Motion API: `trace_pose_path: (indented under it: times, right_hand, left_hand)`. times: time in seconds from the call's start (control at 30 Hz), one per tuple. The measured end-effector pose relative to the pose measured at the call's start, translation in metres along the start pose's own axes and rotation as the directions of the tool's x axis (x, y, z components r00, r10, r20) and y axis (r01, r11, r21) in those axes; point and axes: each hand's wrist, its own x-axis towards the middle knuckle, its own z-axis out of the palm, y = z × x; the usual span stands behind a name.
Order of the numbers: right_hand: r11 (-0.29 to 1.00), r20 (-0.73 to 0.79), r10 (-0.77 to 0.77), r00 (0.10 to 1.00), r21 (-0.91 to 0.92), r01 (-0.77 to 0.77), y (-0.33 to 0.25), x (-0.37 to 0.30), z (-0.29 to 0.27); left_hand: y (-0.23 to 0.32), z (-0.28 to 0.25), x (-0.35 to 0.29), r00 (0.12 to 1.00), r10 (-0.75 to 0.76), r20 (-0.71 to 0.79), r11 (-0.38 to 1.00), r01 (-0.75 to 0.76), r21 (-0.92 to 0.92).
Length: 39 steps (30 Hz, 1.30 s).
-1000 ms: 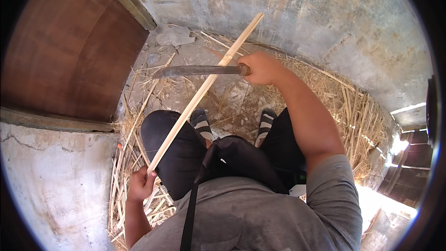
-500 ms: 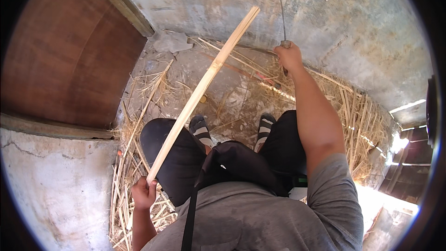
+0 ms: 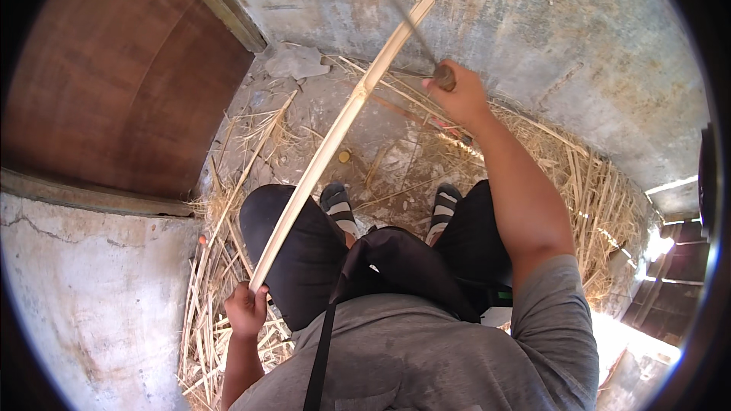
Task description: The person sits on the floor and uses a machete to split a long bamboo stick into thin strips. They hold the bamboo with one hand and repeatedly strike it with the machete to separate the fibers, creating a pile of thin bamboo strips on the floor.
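Head view. Person seated, seen from above, knees up, feet in dark sandals with pale straps (image 3: pixel 339 205) at centre.

Left hand (image 3: pixel 246 309), at 7 o'clock, fist closed around the lower end of a long pale split-wood strip (image 3: pixel 339 133). Strip runs diagonally up toward 12 o'clock, crossing over the left knee; its upper end stands in front of the grey concrete wall (image 3: pixel 533 38).

Right hand (image 3: pixel 459 97), at 1 o'clock, arm stretched forward, fingers wrapped tight on the brown wooden handle of a thin dark blade (image 3: pixel 403 19). Blade is motion-blurred, slanting up and left from the fist; it meets or crosses the strip near the strip's top end, contact cannot be told.

Ground: cracked dusty concrete, littered with dry yellow straw and cane slivers (image 3: pixel 586 183), thickest at 3 and 8 o'clock. Small round yellowish cap (image 3: pixel 345 156) just right of the strip, ahead of the feet. Flat grey stone (image 3: pixel 297 61) at 11 o'clock beside the brown wooden door panel (image 3: pixel 114 84). Black strap bag (image 3: pixel 396 266) on the lap.
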Motion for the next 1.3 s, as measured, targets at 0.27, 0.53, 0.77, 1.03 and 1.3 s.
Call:
trace_pose_path:
  times: [0.27, 0.53, 0.77, 1.03, 1.3]
  right_hand:
    - [0.913, 0.344, -0.36, 0.867, -0.059, 0.403, -0.028, -0.02, 0.032]
    - [0.882, 0.342, -0.426, 0.837, -0.05, 0.469, -0.024, -0.022, 0.036]
    - [0.842, 0.412, -0.429, 0.804, -0.139, 0.521, -0.03, -0.025, 0.034]
    - [0.793, 0.45, -0.479, 0.754, -0.147, 0.592, -0.031, -0.029, 0.04]
    - [0.784, 0.619, -0.372, 0.692, -0.189, 0.591, -0.054, -0.031, 0.027]
  left_hand:
    - [-0.008, 0.0, -0.002, 0.999, -0.001, 0.039, 1.0, 0.0, 0.028]
    - [-0.012, 0.005, -0.001, 1.0, 0.021, 0.017, 0.999, -0.02, -0.025]
    - [-0.015, 0.008, -0.003, 1.0, 0.029, 0.001, 0.999, -0.029, -0.029]
    - [-0.011, 0.004, 0.004, 0.997, -0.016, 0.077, 0.989, 0.027, -0.148]
    - [-0.016, -0.013, 0.015, 0.926, -0.095, 0.364, 0.872, 0.254, -0.419]
